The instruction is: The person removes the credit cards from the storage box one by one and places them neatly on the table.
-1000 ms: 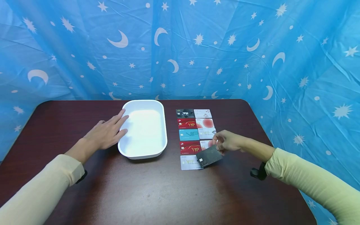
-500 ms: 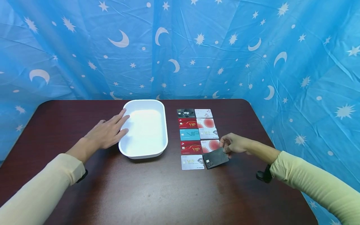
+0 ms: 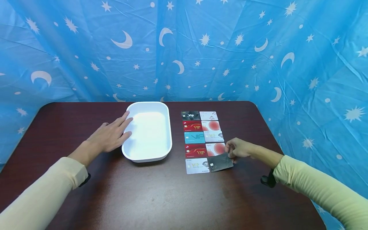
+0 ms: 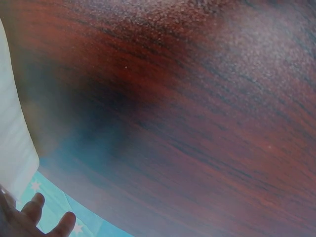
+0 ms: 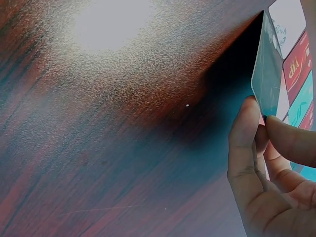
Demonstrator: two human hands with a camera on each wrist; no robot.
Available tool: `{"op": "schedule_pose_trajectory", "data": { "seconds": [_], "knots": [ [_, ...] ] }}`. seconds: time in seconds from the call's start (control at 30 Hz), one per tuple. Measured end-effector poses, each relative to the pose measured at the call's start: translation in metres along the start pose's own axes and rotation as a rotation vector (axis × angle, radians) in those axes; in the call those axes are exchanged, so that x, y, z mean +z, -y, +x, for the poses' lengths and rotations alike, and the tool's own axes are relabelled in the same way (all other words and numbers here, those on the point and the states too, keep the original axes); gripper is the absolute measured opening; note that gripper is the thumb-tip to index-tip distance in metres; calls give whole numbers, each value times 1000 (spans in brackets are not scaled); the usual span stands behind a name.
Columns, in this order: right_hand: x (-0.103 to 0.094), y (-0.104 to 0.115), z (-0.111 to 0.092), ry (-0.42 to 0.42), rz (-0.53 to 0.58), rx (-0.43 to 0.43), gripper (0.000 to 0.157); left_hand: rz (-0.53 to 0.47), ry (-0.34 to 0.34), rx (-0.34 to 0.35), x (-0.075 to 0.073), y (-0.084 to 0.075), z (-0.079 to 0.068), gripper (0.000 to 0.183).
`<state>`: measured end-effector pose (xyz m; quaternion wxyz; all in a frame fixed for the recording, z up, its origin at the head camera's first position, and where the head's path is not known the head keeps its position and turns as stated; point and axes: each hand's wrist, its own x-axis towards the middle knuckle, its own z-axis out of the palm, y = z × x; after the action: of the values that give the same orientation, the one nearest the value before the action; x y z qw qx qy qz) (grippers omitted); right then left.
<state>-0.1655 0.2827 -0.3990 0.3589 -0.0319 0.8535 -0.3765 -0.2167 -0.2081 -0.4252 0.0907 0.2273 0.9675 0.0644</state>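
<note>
My right hand (image 3: 240, 148) pinches the right end of a dark grey VIP card (image 3: 220, 163) between thumb and fingers. In the right wrist view the card (image 5: 268, 69) stands tilted, its far corner low over the table. It lies beside a silver VIP card (image 3: 197, 165) at the near end of two card columns. Just above it is a white card with a red circle (image 3: 215, 149), and left of that a red VIP card (image 3: 195, 150). My left hand (image 3: 110, 134), fingers extended, rests at the left rim of a white tray (image 3: 169, 140).
Farther up the columns lie a teal card (image 3: 194, 137), another silver card (image 3: 214, 136), another red VIP card (image 3: 192, 126), a second circle card (image 3: 210, 126), a black card (image 3: 190, 115) and a white card (image 3: 209, 115). A blue curtain (image 3: 184, 51) hangs behind the dark wooden table (image 3: 161, 198).
The dark grey card has moved right, off the silver card it overlapped, uncovering the circle card above. It settled into place beside the silver one. My left hand stayed at the tray.
</note>
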Motion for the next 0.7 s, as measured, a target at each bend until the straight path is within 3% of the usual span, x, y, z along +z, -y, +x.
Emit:
{"op": "schedule_pose_trajectory", "data": {
  "seconds": [0.7],
  "knots": [
    [5, -13, 6, -18, -77, -26, 9, 7, 2, 0, -1, -1, 0, 70]
  ]
}}
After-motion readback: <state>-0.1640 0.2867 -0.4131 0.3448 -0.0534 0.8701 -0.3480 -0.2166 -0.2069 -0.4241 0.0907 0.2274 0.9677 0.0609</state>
